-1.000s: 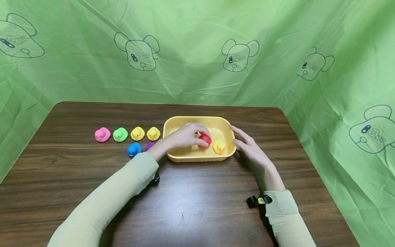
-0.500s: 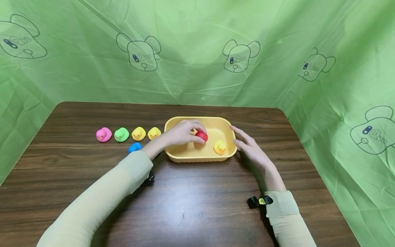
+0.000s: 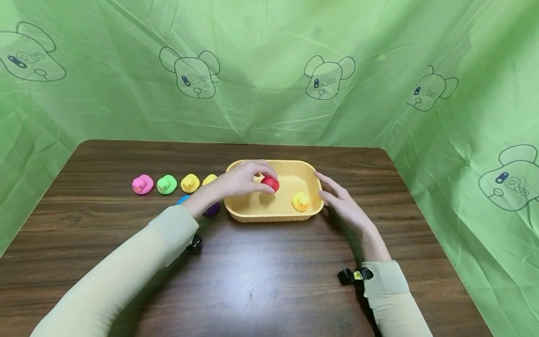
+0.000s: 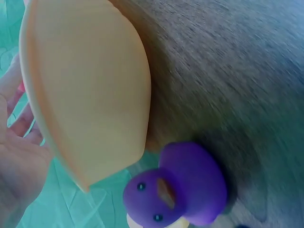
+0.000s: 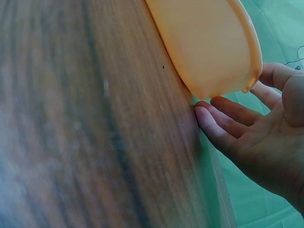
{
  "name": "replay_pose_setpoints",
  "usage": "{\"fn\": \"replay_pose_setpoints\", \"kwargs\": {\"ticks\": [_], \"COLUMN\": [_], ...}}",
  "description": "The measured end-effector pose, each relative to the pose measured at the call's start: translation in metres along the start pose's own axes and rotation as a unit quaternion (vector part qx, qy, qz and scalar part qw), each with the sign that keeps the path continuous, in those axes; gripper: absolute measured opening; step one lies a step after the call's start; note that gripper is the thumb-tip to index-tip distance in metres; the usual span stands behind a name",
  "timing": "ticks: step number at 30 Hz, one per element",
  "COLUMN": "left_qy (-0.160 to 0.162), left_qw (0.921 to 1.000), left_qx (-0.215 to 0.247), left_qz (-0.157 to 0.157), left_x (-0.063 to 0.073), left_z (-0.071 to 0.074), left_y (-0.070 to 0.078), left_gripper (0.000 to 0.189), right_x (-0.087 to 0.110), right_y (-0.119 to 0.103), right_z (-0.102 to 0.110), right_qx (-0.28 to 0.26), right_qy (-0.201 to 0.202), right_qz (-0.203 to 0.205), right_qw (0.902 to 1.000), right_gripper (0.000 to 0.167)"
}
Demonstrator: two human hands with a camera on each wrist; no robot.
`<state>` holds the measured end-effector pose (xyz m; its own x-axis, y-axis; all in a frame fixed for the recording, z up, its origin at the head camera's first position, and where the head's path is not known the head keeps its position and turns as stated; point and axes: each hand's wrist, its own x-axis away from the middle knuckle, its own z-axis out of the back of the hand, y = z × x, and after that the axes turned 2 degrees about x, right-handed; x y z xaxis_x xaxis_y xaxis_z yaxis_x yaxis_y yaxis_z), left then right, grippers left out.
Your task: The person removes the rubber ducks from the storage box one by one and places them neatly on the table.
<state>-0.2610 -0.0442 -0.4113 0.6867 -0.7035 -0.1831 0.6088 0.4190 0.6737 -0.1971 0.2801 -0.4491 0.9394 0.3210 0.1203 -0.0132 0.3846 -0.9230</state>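
Observation:
In the head view my left hand (image 3: 242, 180) pinches a red rubber duck (image 3: 270, 184) between thumb and fingers, over the left half of a yellow plastic tub (image 3: 275, 218). Much of that duck is covered by the fingers. A yellow rubber duck (image 3: 301, 201) sits inside the tub at its right. My right hand (image 3: 347, 206) rests its extended fingers against the tub's right end; the right wrist view shows fingers (image 5: 232, 111) spread along the outer wall. Just outside the tub's left end stands a purple rubber duck (image 4: 192, 183), partly behind my left wrist in the head view.
Left of the tub a row of ducks stands on the wooden table (image 3: 269, 290): pink (image 3: 142, 185), green (image 3: 167, 185) and two yellow, one partly hidden by my left hand. A blue duck (image 3: 183, 200) is mostly behind my left forearm. Green cloth (image 3: 261, 112) hangs behind the table.
My left hand has carried the red duck leftward and slightly up, from beside the yellow duck to the tub's left half. My right hand has stayed at the tub's right end.

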Motion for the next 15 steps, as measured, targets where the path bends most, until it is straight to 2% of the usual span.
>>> {"fn": "replay_pose_setpoints", "kwargs": {"ticks": [10, 15], "left_qy": [0.001, -0.001], "left_qw": [0.9999, 0.9999], "left_qx": [0.005, -0.01], "left_qz": [-0.01, -0.007], "left_x": [0.017, 0.025], "left_z": [0.014, 0.02], "left_y": [0.004, 0.004], "left_gripper": [0.022, 0.021], "right_x": [-0.002, -0.001], "right_y": [0.003, 0.003], "right_z": [0.001, 0.0], "right_qx": [-0.003, -0.003], "right_qy": [0.001, -0.001], "right_qz": [0.006, 0.006], "right_qw": [1.0, 1.0], "right_gripper": [0.057, 0.057]}}
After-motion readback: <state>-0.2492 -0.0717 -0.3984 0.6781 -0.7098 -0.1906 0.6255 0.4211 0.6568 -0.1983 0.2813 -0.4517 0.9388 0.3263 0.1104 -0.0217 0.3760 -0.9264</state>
